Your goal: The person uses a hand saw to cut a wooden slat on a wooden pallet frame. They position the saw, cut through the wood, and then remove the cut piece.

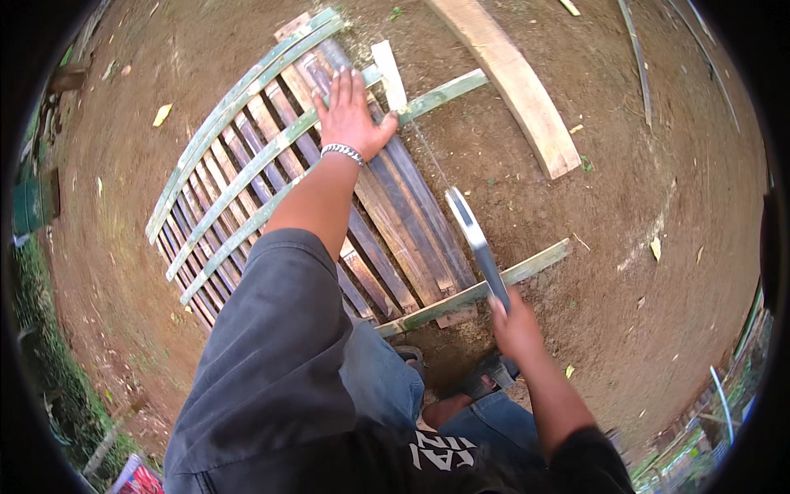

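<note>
My left hand (352, 115) lies pressed on a panel of dark and brown wooden slats (395, 222), fingers stretched out and thumb apart, close to a green crosswise strip (448, 92). Closed round the grey handle of a saw (476, 235) is my right hand (514, 323). The saw's thin blade shows almost edge-on and runs up to the green strip, just right of my left hand. A short pale wood piece (389, 74) stands against the strip there. Another green strip (535, 262) crosses the panel's near end and juts out to the right.
A thick curved-looking plank (514, 82) lies on the brown dirt ground (658, 288) at the upper right. Thin sticks (638, 62) lie beyond it. My sandalled feet (490, 375) are at the panel's near edge. Grass (49, 362) borders the left side.
</note>
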The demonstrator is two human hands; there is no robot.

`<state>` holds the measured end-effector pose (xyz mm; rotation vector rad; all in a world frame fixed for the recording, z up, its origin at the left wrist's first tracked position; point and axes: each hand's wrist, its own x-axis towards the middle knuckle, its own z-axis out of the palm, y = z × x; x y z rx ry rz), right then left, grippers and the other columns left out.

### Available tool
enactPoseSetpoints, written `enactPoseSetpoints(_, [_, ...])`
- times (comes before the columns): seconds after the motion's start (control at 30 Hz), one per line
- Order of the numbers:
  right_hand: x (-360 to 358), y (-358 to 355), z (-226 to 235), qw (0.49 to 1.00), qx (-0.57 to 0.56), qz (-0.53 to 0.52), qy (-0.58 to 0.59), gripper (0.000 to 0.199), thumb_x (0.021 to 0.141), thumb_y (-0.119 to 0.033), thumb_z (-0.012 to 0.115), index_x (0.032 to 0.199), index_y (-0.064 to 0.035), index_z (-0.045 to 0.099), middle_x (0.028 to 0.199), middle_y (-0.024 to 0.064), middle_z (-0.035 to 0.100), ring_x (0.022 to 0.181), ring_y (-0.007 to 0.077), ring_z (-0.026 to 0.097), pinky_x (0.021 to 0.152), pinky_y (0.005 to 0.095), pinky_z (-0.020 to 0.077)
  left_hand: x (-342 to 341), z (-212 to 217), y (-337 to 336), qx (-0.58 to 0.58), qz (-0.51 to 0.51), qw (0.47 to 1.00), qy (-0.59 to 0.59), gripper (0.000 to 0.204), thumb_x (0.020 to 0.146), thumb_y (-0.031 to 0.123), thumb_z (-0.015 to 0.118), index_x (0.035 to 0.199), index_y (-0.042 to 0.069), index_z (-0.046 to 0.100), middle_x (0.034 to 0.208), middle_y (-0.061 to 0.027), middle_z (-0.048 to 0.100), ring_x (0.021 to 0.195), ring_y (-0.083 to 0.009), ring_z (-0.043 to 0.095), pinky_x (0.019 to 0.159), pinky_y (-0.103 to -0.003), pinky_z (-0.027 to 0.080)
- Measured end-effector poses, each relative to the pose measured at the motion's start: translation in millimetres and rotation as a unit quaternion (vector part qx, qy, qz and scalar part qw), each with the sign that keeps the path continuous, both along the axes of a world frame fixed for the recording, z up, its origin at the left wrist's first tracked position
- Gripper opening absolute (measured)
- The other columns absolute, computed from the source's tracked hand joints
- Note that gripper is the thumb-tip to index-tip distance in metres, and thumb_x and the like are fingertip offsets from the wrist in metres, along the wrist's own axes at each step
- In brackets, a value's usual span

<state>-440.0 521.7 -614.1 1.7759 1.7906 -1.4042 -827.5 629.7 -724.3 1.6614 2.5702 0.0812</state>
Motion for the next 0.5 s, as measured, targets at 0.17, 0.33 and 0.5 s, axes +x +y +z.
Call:
enactPoseSetpoints(0.17, [-0.8, -1.5, -12.0, 0.996, 0.075, 0.006, 0.044, 0.035, 0.102, -0.036, 0.056, 0.111, -0.0021, 0.058, 0.087, 0.0288, 0.067, 0.084, 0.0519, 0.065, 0.071, 0.0548, 0.0514, 0.3, -4.1, 11.0, 0.035, -0.013, 0.999, 0.0, 0.096, 0.082, 0.053, 0.06, 0.157, 0.001, 0.03, 0.166, -0.0192, 0.025, 0.155, -0.0319, 0.021, 0.124, -0.059, 0.01])
enactPoseSetpoints(0.33, [-7.5, 10.6, -2.4, 1.0, 0.001, 0.015, 0.014, 0.038, 0.103, -0.038, 0.054, 0.109, -0.0015, 0.058, 0.09, 0.0296, 0.068, 0.086, 0.053, 0.064, 0.073, 0.0553, 0.0522, -9.2, -4.4, -0.3, 0.068, -0.004, 0.998, 0.008, 0.091, 0.084, 0.051, 0.059, 0.155, 0.001, 0.033, 0.164, -0.0196, 0.028, 0.153, -0.0331, 0.025, 0.124, -0.059, 0.011])
enactPoseSetpoints(0.5, [6.7, -13.4, -14.7, 0.999, 0.051, -0.008, 0.013, 0.037, 0.102, -0.039, 0.056, 0.114, -0.0048, 0.059, 0.09, 0.0281, 0.069, 0.088, 0.051, 0.066, 0.074, 0.0557, 0.0521, -2.0, -7.7, 12.3, 0.053, -0.013, 0.999, 0.0, 0.09, 0.084, 0.049, 0.058, 0.156, 0.001, 0.032, 0.165, -0.0192, 0.027, 0.153, -0.0325, 0.025, 0.125, -0.058, 0.011])
